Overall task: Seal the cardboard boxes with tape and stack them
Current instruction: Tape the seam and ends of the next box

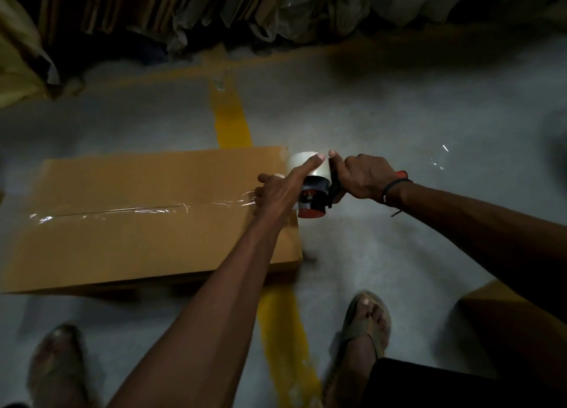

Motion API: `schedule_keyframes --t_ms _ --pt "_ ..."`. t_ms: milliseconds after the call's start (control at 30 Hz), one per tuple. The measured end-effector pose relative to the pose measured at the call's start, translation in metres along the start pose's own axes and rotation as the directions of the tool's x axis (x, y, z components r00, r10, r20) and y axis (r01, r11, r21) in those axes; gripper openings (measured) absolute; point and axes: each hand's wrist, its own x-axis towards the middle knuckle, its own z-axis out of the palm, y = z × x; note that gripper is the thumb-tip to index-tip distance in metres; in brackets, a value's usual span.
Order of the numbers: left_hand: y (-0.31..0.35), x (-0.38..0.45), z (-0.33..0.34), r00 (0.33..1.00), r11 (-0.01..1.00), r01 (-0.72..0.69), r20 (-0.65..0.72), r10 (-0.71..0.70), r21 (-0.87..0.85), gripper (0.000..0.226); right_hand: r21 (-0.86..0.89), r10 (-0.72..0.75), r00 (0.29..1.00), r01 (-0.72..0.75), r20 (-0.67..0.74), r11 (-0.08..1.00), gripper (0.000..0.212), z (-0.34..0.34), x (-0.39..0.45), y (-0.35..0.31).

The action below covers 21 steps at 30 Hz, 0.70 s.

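Note:
A flat brown cardboard box (147,223) lies on the grey floor at left centre. A strip of clear tape (129,210) runs along its closed centre seam towards the right edge. A red and black tape dispenser (317,194) with a pale roll sits just past the box's right edge. My right hand (366,177) grips its handle. My left hand (283,186) rests at the box's right edge, index finger stretched onto the roll, the other fingers pressing the tape end. A second brown box corner (497,300) shows at lower right.
A yellow painted line (233,122) crosses the floor under the box. Stacked flat cardboard sheets and plastic bags (214,8) line the far wall. My two sandalled feet (365,325) stand near the bottom. Scraps of clear tape (438,159) lie on the floor at right.

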Motion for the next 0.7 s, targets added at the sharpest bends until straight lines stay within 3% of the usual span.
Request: schedule_keyframes --t_ms 133,300,400,533,600,700 --pt "-0.009 0.008 0.001 0.999 0.999 -0.041 -0.014 0.041 -0.015 0.146 0.036 0.032 0.999 -0.032 0.006 0.999 0.076 0.003 -0.001 -0.001" --pt "-0.005 -0.007 0.002 0.994 0.996 -0.092 -0.053 0.092 0.014 0.096 0.022 0.086 0.996 -0.085 -0.010 0.996 0.075 0.003 -0.001 -0.004" --pt "-0.012 0.002 0.011 0.989 0.990 -0.045 -0.131 0.063 0.134 0.098 -0.015 0.148 0.989 -0.148 0.021 0.989 0.077 0.007 -0.002 0.003" --pt "-0.017 0.003 0.009 0.988 0.960 -0.060 -0.118 0.096 0.275 0.106 0.038 0.272 0.959 -0.275 0.075 0.961 0.078 0.022 -0.003 0.019" --pt "-0.020 0.002 0.006 0.985 0.928 -0.083 -0.111 0.131 0.363 0.089 0.028 0.354 0.935 -0.355 0.035 0.934 0.075 0.022 -0.003 0.033" --pt "-0.025 0.003 0.004 0.977 0.876 -0.139 -0.079 0.197 0.462 0.046 0.007 0.409 0.913 -0.409 0.003 0.913 0.066 0.028 0.000 0.051"
